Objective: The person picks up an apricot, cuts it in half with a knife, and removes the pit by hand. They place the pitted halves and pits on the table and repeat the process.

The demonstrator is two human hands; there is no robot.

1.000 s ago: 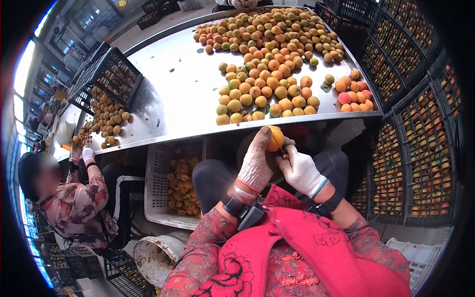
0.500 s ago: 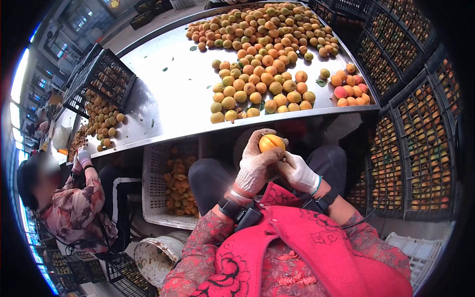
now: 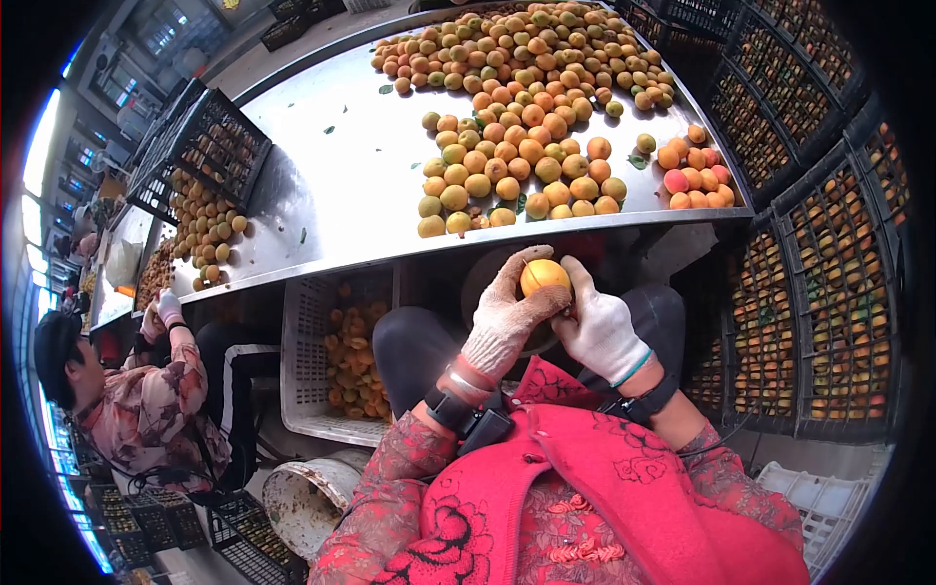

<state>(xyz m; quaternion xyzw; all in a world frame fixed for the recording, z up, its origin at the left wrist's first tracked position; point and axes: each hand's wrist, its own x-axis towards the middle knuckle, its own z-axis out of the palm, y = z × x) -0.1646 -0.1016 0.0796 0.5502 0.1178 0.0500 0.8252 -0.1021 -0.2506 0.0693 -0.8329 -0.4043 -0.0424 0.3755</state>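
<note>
An orange-yellow apricot [image 3: 544, 277] sits in my left hand [image 3: 502, 317], gripped between thumb and fingers, with a thin dark line down its side. Close against it is my right hand [image 3: 604, 336], its thumb raised beside the fruit and its other fingers curled below. Whatever those curled fingers hold is hidden. Both hands wear pale knit gloves, the left one stained brown. They are above my lap, just before the metal table [image 3: 341, 195]. Many loose apricots [image 3: 517, 161] are spread on that table, with a smaller redder group [image 3: 697, 180] at its right corner.
A white crate [image 3: 310, 366] of apricot pieces stands left of my knees, near a dirty bucket [image 3: 302, 502]. Black crates [image 3: 819, 292] full of fruit are stacked at the right. A co-worker [image 3: 146, 400] sits at the left beside a tipped black crate [image 3: 210, 146].
My right hand has turned and moved up, bringing its thumb beside the apricot. The apricot has rotated in my left hand; its wide groove now appears as a thin line.
</note>
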